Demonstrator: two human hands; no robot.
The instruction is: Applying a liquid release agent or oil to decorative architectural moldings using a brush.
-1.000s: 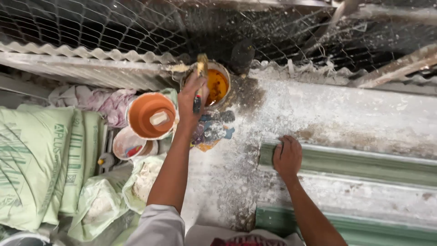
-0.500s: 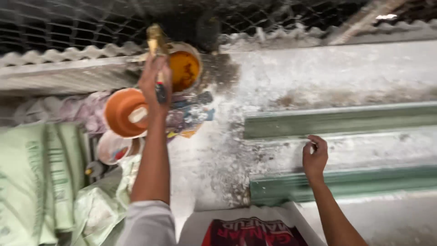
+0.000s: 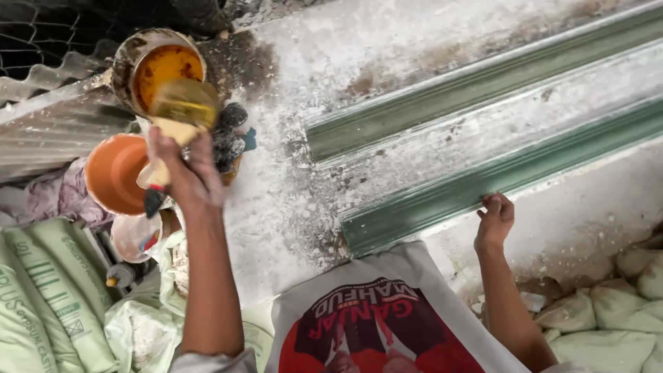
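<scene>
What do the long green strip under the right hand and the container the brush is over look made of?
Green moulding strip: probably cast plaster or cement with a matte green coat, given its ridged profile and white dust. Paint can: looks like metal, its rim smeared and yellow-orange paint inside. The brush is in the left hand.

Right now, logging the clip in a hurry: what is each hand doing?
Left hand: closed around a paintbrush, bristles over the paint can.
Right hand: fingers curled on the edge of the green moulding, holding nothing loose.
</scene>
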